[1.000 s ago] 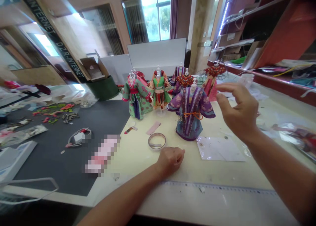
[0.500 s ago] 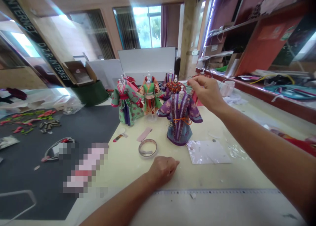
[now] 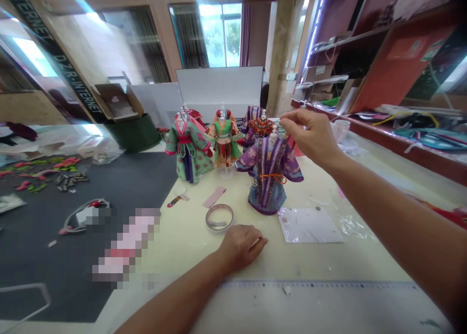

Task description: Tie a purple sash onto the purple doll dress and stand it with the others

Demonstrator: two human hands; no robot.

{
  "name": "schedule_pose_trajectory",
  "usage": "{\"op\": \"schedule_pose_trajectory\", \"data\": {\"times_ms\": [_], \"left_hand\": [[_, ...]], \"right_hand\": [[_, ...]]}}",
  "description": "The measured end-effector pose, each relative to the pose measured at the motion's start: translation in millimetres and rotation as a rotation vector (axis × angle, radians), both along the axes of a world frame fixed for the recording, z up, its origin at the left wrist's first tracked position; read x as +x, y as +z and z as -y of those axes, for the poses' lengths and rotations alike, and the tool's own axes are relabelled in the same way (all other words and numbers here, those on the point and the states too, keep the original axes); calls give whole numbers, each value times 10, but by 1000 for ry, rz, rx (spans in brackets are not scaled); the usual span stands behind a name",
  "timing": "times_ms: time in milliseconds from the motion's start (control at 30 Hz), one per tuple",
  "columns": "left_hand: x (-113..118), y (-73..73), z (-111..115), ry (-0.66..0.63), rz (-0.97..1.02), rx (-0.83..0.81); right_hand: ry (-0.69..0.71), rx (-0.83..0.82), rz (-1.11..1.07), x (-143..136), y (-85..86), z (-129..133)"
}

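**While Robes Stand This Close, Small Moves Serve Best**

Because the purple robe (image 3: 261, 166) stands upright on the desk (image 3: 182, 241) at the front of the cluster, an approach from above and the side should best spare its spread sleeves. The right hand (image 3: 314, 134) is raised beside its white neck peg (image 3: 274, 137), thumb and forefinger nearly together; whether they pinch anything, I cannot tell. A narrow, light touch, clear of the orange cord (image 3: 272, 178), would guard against tipping or creasing. Loosely curled, the left hand (image 3: 242, 248) rests near the tape roll (image 3: 208, 222), its grasp hidden; it could steady the hem. Just behind, the red patterned collar (image 3: 260, 126) leaves little room. The white card (image 3: 310, 225) lies beside the hem, the green robe (image 3: 197, 154) farther off.
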State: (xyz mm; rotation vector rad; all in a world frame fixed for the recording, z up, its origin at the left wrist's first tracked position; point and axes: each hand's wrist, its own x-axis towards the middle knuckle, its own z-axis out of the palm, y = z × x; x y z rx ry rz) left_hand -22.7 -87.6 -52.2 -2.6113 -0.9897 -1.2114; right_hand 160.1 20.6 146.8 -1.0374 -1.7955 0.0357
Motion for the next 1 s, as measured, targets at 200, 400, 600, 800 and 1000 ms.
{"op": "schedule_pose_trajectory", "data": {"times_ms": [200, 400, 600, 800, 1000], "left_hand": [[-10, 8, -10, 16, -11, -24], [-13, 5, -24, 20, -6, -28], [-14, 9, -37, 15, 13, -26], [-17, 1, -32, 18, 19, -28], [-20, 6, -23, 14, 30, -38]], "right_hand": [[-53, -86, 180, -84, 110, -30], [-67, -154, 231, -83, 157, -26], [-81, -190, 250, -84, 196, -17], [-56, -220, 230, -59, 215, -44], [-38, -183, 191, 35, 272, -154]]}}
